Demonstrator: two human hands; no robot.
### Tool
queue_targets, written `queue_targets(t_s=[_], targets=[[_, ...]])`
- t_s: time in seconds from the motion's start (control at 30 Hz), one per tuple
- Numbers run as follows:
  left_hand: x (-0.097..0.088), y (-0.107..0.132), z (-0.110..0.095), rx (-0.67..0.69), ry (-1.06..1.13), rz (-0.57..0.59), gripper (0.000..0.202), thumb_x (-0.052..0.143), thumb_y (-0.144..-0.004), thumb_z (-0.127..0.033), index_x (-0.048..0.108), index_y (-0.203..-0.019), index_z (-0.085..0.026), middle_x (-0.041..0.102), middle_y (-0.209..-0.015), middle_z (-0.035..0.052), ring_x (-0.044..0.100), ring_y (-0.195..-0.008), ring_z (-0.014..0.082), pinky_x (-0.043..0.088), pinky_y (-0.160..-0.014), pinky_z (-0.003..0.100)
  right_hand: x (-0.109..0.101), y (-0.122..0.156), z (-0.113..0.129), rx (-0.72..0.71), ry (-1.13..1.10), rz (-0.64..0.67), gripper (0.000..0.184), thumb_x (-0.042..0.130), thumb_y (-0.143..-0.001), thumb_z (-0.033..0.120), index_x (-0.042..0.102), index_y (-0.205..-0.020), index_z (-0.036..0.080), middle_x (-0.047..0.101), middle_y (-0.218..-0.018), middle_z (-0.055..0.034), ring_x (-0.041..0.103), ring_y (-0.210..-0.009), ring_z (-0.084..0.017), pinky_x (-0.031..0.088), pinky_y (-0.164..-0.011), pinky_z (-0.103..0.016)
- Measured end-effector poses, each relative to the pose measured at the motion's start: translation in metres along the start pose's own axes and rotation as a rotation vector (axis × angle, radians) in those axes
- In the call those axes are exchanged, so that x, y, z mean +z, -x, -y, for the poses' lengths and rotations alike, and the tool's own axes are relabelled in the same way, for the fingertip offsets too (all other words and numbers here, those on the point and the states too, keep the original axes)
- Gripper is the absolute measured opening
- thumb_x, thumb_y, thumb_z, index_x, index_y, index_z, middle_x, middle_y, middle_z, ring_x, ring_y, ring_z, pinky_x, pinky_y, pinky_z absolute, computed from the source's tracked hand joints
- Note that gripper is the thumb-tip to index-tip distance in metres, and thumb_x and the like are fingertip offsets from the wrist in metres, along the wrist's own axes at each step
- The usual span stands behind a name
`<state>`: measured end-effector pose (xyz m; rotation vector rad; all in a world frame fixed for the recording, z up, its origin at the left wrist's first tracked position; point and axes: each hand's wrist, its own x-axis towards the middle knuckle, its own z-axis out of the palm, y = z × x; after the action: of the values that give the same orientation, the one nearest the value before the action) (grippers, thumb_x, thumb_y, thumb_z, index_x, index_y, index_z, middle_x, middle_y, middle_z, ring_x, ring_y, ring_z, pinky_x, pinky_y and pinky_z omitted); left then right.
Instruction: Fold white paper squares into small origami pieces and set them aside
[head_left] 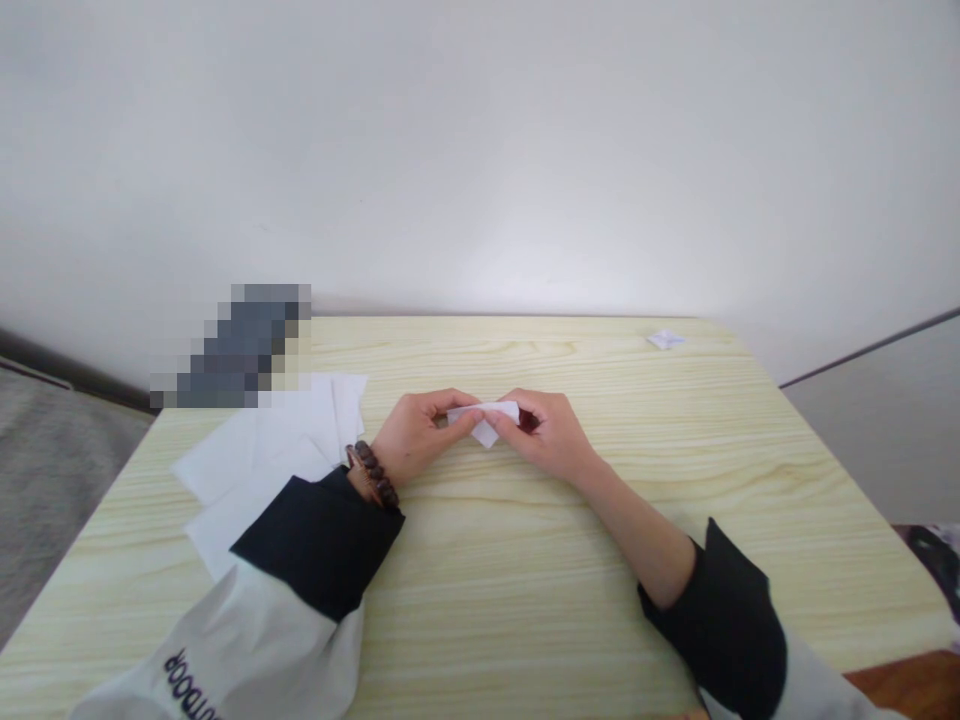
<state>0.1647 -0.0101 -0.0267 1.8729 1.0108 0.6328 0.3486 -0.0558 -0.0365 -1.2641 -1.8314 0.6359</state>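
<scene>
A small folded piece of white paper is held just above the pale wooden table, near its middle. My left hand pinches the paper's left end with fingers curled; a dark bead bracelet circles that wrist. My right hand grips the paper's right end, fingers closed over it. Both forearms wear black cuffs on white sleeves.
Several loose white paper sheets lie on the table at the left, partly under my left sleeve. A blurred dark object sits at the back left. A small folded white paper piece lies at the far right corner. A white wall rises behind the table.
</scene>
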Motion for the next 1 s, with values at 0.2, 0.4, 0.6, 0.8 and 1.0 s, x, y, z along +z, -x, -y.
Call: queue_targets(t_s=[0.2, 0.4, 0.6, 0.8, 1.0], targets=[[0.0, 0.002, -0.002, -0.016, -0.057, 0.021, 0.034, 0.057, -0.08, -0.044, 0.073, -0.088, -0.015, 0.073, -0.077, 0.0032, 0.063, -0.069, 0.0166, 0.046, -0.062, 0.024, 0.001, 0.0, 0.0, -0.004, 0.04, 0.032, 0.014, 0.056, -0.08, 0.021, 0.063, -0.07, 0.014, 0.053, -0.055, 0.0036, 0.043, -0.048, -0.006, 0.03, -0.048, -0.018], [-0.008, 0.001, 0.001, 0.004, 0.03, 0.107, 0.035, 0.059, -0.08, -0.045, 0.073, -0.089, -0.014, 0.074, -0.082, 0.0037, 0.065, -0.074, 0.0185, 0.048, -0.065, 0.024, -0.005, -0.002, 0.002, 0.056, 0.012, 0.117, 0.021, 0.053, -0.081, 0.021, 0.061, -0.064, 0.014, 0.05, -0.051, 0.0041, 0.04, -0.046, -0.005, 0.028, -0.046, -0.018], [-0.012, 0.0, 0.008, 0.002, 0.184, 0.149, 0.035, 0.06, -0.081, -0.044, 0.071, -0.091, -0.012, 0.074, -0.088, 0.0064, 0.067, -0.079, 0.0197, 0.051, -0.07, 0.025, -0.017, -0.002, -0.002, 0.141, -0.2, 0.31, 0.022, 0.048, -0.087, 0.023, 0.067, -0.082, 0.015, 0.066, -0.065, 0.0, 0.057, -0.054, -0.009, 0.04, -0.053, -0.018], [-0.013, -0.001, 0.005, -0.004, 0.204, 0.155, 0.035, 0.061, -0.08, -0.045, 0.07, -0.088, -0.012, 0.074, -0.086, 0.0067, 0.068, -0.078, 0.0202, 0.053, -0.072, 0.027, -0.024, -0.003, -0.007, 0.132, -0.34, 0.426, 0.023, 0.045, -0.088, 0.018, 0.066, -0.097, 0.015, 0.072, -0.08, -0.0024, 0.066, -0.069, -0.012, 0.049, -0.069, -0.023], [-0.014, -0.002, 0.004, -0.017, 0.204, 0.164, 0.037, 0.061, -0.079, -0.046, 0.07, -0.088, -0.012, 0.074, -0.086, 0.0074, 0.068, -0.077, 0.0201, 0.053, -0.071, 0.027, -0.029, -0.004, -0.01, 0.143, -0.434, 0.489, 0.028, 0.043, -0.087, 0.015, 0.066, -0.102, 0.015, 0.073, -0.086, -0.0025, 0.069, -0.077, -0.013, 0.05, -0.077, -0.026]])
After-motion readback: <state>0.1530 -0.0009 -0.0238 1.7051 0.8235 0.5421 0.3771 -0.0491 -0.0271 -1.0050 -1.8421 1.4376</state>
